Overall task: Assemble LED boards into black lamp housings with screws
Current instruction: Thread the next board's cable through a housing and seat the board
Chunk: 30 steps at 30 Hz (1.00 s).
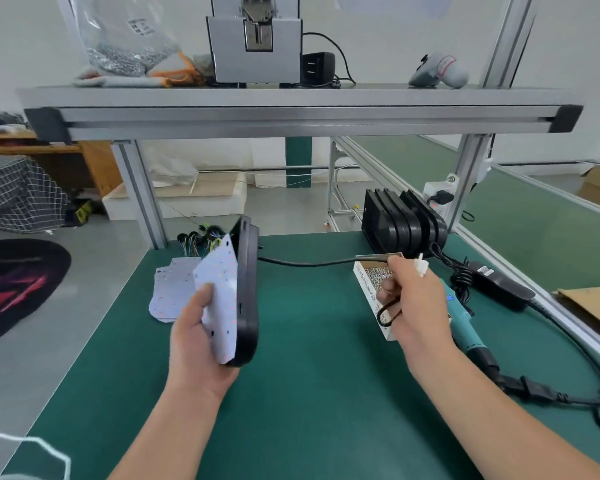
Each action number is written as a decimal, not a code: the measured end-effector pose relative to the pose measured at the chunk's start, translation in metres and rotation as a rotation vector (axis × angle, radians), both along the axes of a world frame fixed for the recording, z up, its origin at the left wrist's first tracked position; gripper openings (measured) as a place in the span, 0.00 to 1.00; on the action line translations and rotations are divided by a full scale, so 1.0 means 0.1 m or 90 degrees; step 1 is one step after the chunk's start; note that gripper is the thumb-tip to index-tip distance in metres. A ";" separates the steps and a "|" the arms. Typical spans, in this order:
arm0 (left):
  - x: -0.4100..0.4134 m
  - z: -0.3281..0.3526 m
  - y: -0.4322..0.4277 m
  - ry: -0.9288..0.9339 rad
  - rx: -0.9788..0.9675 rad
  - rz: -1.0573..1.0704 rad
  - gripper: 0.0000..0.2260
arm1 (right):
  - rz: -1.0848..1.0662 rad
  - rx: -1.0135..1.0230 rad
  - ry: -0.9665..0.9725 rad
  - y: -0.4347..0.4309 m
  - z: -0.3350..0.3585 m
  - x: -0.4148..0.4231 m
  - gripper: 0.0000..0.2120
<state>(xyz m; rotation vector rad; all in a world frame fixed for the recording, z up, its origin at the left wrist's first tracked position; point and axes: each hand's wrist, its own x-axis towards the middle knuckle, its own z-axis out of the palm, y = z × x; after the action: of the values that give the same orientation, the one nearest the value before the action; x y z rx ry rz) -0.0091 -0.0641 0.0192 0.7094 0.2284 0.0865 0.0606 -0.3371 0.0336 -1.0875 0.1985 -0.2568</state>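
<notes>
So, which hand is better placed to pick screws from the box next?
Probably the right hand: it is over the screw box, though it pinches a black cable. The left hand grips the housing and LED board.

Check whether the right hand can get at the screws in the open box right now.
Probably not at once: the right hand hovers just over the screw box with nothing between, but its fingers pinch a black cable with a white connector.

My left hand (pixel 197 341) and right hand (pixel 418 306) are bare, and both my forearms (pixel 174 427) are bare above the green mat (pixel 319 341)
</notes>
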 end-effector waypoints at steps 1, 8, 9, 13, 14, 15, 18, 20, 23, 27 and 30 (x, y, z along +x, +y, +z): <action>-0.01 0.00 -0.04 0.005 0.021 -0.021 0.14 | -0.009 0.002 -0.002 0.00 -0.01 0.01 0.03; -0.03 -0.02 -0.21 -0.027 0.132 -0.136 0.20 | 0.071 -0.375 -0.141 0.11 0.02 -0.10 0.13; -0.04 -0.02 -0.24 -0.035 0.142 -0.140 0.18 | 0.108 -0.393 -0.163 0.16 0.01 -0.12 0.13; -0.08 -0.03 -0.32 -0.054 0.192 -0.161 0.19 | 0.227 -0.435 -0.192 0.27 -0.02 -0.15 0.06; -0.09 -0.03 -0.34 -0.057 0.199 -0.167 0.17 | 0.262 -0.434 -0.192 0.28 -0.01 -0.17 0.07; -0.09 -0.02 -0.35 -0.059 0.203 -0.168 0.15 | 0.290 -0.442 -0.191 0.28 0.00 -0.18 0.09; -0.10 -0.01 -0.36 -0.055 0.203 -0.165 0.12 | 0.362 -0.468 -0.179 0.23 0.00 -0.19 0.04; -0.09 -0.01 -0.35 -0.051 0.193 -0.164 0.12 | 0.389 -0.435 -0.174 0.20 -0.02 -0.19 0.07; -0.09 0.01 -0.34 -0.041 0.178 -0.151 0.13 | 0.415 -0.445 -0.161 0.23 -0.03 -0.19 0.09; -0.08 0.03 -0.31 -0.020 0.125 -0.086 0.11 | 0.415 -0.605 -0.157 0.35 -0.06 -0.26 0.09; -0.08 0.05 -0.18 -0.028 0.105 -0.007 0.09 | 0.334 -0.843 -0.167 0.38 -0.12 -0.24 0.06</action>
<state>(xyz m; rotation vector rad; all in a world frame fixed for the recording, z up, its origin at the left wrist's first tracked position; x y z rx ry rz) -0.0169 -0.0826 0.0239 0.8710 0.1763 0.1120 0.0364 -0.2989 0.0215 -2.3314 -0.5873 -0.0190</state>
